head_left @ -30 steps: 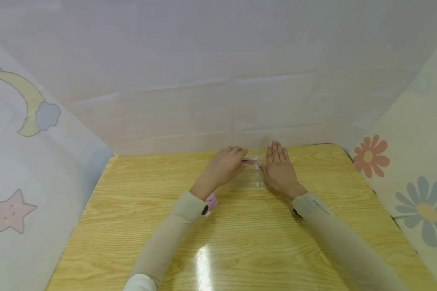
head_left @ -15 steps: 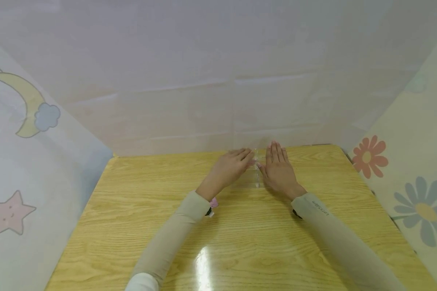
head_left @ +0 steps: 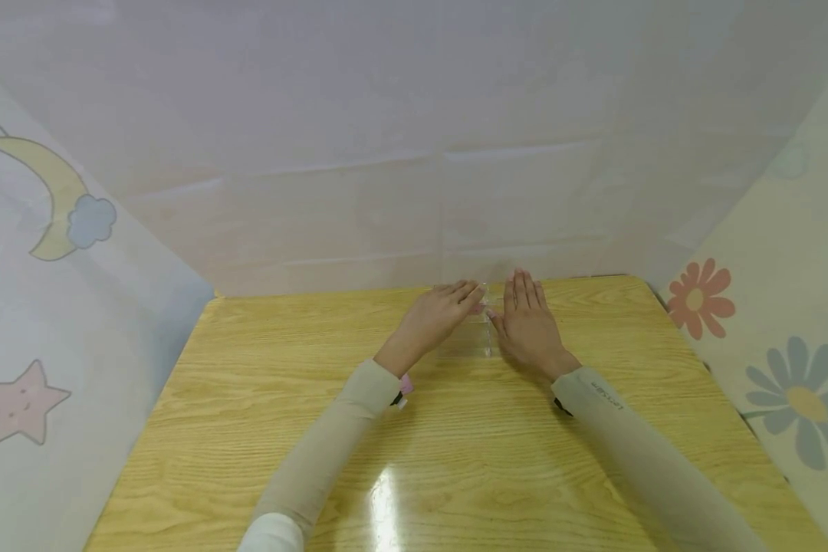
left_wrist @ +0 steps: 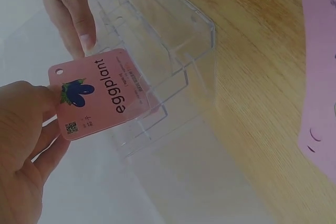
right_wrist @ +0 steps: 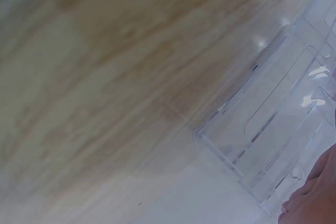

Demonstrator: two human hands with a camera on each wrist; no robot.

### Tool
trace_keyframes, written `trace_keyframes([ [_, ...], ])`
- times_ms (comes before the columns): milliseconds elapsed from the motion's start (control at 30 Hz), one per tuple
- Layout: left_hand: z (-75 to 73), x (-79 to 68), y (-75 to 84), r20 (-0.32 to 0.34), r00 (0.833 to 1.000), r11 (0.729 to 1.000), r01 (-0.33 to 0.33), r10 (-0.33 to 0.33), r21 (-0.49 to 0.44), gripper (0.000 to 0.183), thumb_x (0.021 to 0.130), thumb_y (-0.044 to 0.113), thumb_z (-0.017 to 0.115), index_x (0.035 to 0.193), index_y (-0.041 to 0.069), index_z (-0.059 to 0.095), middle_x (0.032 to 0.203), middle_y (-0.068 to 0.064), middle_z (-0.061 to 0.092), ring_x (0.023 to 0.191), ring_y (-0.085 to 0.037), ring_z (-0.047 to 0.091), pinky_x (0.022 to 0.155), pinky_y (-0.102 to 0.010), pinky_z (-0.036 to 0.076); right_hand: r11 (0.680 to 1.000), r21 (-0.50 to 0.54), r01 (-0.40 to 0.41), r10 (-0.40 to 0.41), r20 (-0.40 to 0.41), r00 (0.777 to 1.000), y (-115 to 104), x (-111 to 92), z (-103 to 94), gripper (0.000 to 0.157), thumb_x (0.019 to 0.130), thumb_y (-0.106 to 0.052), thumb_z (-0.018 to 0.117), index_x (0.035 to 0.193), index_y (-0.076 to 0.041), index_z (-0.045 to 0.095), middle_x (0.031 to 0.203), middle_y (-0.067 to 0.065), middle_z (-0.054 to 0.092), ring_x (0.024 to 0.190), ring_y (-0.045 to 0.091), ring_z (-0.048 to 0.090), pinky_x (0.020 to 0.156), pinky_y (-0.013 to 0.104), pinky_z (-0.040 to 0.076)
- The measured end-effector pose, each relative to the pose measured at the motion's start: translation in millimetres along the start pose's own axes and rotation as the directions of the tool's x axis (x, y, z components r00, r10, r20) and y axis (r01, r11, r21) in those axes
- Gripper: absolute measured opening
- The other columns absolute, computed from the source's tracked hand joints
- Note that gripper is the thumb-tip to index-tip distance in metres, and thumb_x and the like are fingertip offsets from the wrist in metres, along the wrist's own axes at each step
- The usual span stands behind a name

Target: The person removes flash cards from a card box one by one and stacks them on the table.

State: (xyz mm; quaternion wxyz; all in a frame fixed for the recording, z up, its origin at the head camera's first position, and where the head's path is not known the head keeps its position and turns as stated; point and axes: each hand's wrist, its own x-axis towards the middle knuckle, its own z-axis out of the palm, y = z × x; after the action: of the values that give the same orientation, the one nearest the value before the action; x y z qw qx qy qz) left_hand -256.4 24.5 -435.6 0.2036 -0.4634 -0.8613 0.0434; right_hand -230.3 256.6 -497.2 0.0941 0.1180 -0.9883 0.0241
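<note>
A pink eggplant flashcard [left_wrist: 100, 93], with a blue eggplant picture and a punched hole, stands with its lower part in a clear plastic stepped card holder [left_wrist: 199, 51]. My left hand [head_left: 436, 318] holds the card by its edge, fingers behind it in the left wrist view. In the head view that hand covers most of the card. My right hand [head_left: 530, 326] lies with straight fingers along the right end of the holder, thumb towards it. Whether its thumb touches the card, I cannot tell. The right wrist view shows the holder [right_wrist: 273, 129] with its slots.
Another pink card [head_left: 405, 383] lies on the wooden table [head_left: 455, 460], partly under my left wrist. A pale cloth wall [head_left: 359, 261] rises right behind the holder at the table's back edge. Printed side walls stand to the left and right.
My left hand has shifted right with the card, towards my right hand, and now covers more of the card and holder. The right hand has stayed in place.
</note>
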Motion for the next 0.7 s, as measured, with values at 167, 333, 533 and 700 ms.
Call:
trace_keyframes([
  [167, 1.2, 1.2, -0.1, 0.015, 1.0, 1.0, -0.001, 0.001, 0.002, 0.057, 0.105, 0.015, 0.063, 0.159, 0.011, 0.046, 0.158, -0.005, 0.056, 0.144, -0.02, 0.057, 0.119, -0.033, 0.049, 1.0, 0.004, -0.002, 0.002, 0.001, 1.0, 0.4, 0.4, 0.4, 0.079, 0.114, -0.045, 0.032, 0.161, 0.016, 0.014, 0.171, 0.035, 0.002, 0.163, 0.05, 0.005, 0.133, 0.064, 0.012],
  [333, 3.2, 3.1, -0.2, 0.022, 1.0, 0.999, -0.005, 0.004, 0.033, 0.058, 0.104, 0.017, 0.064, 0.159, 0.01, 0.046, 0.158, -0.005, 0.056, 0.144, -0.02, 0.057, 0.119, -0.033, 0.049, 1.0, 0.007, -0.004, 0.004, -0.011, 1.0, -0.5, 0.6, -1.2, 0.078, 0.114, -0.044, 0.035, 0.161, 0.016, 0.015, 0.171, 0.036, 0.006, 0.163, 0.05, 0.007, 0.133, 0.064, 0.013],
  [533, 6.0, 6.2, -1.8, 0.009, 1.0, 0.998, 0.006, -0.006, 0.055, 0.053, 0.102, 0.014, 0.067, 0.154, 0.01, 0.053, 0.154, -0.006, 0.059, 0.142, -0.019, 0.059, 0.118, -0.031, 0.049, 1.0, -0.002, -0.003, 0.003, -0.006, 1.0, -0.2, 1.0, -0.3, 0.078, 0.114, -0.043, 0.036, 0.162, 0.015, 0.014, 0.171, 0.036, 0.006, 0.163, 0.05, 0.008, 0.133, 0.063, 0.013],
  [700, 9.3, 8.7, -4.9, 0.018, 1.0, 0.997, 0.019, -0.021, 0.076, 0.05, 0.102, 0.011, 0.066, 0.151, 0.01, 0.056, 0.153, -0.006, 0.06, 0.142, -0.018, 0.06, 0.117, -0.03, 0.049, 1.0, 0.016, -0.003, 0.003, 0.001, 1.0, -0.9, 0.6, -0.8, 0.079, 0.114, -0.043, 0.035, 0.161, 0.016, 0.011, 0.171, 0.035, 0.003, 0.163, 0.05, 0.006, 0.133, 0.064, 0.011],
])
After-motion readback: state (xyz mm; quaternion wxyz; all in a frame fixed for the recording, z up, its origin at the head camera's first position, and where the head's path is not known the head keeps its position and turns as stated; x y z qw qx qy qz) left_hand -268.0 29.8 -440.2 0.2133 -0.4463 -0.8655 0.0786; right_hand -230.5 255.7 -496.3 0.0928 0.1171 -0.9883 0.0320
